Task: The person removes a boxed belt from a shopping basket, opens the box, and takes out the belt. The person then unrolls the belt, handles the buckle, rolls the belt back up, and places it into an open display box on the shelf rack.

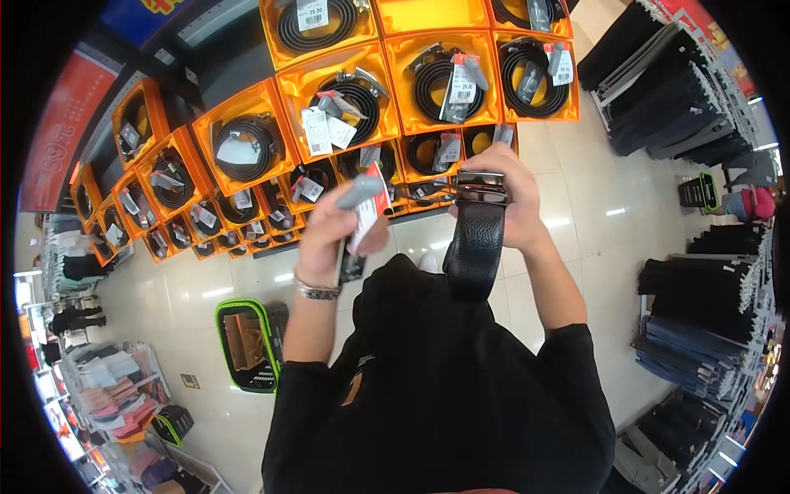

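My right hand [518, 193] is wrapped round a black leather belt [479, 247] near its dark shiny buckle [481, 188]; the belt hangs in a loop in front of my shirt. To the left, my left hand [325, 239] is closed on a tag [366, 212] that is red and white with a grey security clip. Below that hand a small dark card hangs. Both hands are in front of a display of orange boxes [333, 152], which hold coiled black belts [436, 89] with price tags. A silver bracelet is on my left wrist.
A black basket with a green rim [220, 329] stands on the tiled floor at the left. Racks of dark trousers [699, 284] line the right side. Folded clothes [107, 379] lie at the lower left. A person in a pink top [761, 202] is at the far right.
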A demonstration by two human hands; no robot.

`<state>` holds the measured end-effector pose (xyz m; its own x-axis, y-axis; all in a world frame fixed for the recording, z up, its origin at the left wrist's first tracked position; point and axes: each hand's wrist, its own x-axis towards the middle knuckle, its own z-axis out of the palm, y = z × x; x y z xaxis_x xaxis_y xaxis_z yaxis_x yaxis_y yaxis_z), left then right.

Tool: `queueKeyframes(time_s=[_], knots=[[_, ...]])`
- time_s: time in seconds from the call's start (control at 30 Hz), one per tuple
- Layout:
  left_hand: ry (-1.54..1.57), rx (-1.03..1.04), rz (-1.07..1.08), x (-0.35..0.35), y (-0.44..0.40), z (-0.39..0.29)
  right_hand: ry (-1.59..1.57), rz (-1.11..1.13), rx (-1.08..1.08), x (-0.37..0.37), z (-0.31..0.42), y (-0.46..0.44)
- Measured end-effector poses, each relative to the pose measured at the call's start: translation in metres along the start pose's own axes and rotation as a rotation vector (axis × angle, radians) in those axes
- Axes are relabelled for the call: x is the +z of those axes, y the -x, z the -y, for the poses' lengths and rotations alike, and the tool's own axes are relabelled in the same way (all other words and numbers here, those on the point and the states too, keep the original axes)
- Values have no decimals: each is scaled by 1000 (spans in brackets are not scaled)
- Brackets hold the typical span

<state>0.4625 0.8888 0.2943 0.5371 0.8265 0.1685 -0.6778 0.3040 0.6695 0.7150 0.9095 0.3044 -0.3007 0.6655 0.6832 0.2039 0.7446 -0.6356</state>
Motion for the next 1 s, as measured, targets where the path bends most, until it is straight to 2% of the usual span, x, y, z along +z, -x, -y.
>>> queueKeyframes(time_s=[0.03,0.07,0.1,0.2,0.23,0.33,0.53,0.6,0.7,0.73,0.8,0.83,0.97,1.0], knots=[[-89,18,-35,1,-9,-15,16,-35,35,-6,1,-10],[-178,36,-69,6,-16,-29,76,-30,-31,-14,3,-24],[-316,84,-254,15,-23,-42,122,-6,-71,-22,3,-38],[-482,175,-255,41,-61,-85,324,32,-196,-44,-1,-80],[-645,222,-293,44,-75,-98,397,38,-229,-48,-6,-95],[-684,266,-221,44,-112,-132,627,25,-318,-55,-18,-139],[-998,521,-290,23,-172,-127,938,67,-163,-55,-77,-199],[-1225,637,-301,13,-191,-125,1000,47,-141,-51,-92,-212],[-1552,630,-353,24,-202,-124,1051,76,-37,-45,-108,-229],[-1673,819,-291,16,-213,-122,1057,71,-32,-44,-118,-232],[-1820,911,-227,15,-220,-115,1078,31,-62,-41,-131,-238],[-1881,995,-180,8,-225,-110,1058,54,-6,-42,-135,-240],[-2236,1018,-62,-2,-235,-97,1066,20,2,-42,-143,-248],[-2234,1018,-57,-7,-238,-95,1090,31,34,-42,-145,-249]])
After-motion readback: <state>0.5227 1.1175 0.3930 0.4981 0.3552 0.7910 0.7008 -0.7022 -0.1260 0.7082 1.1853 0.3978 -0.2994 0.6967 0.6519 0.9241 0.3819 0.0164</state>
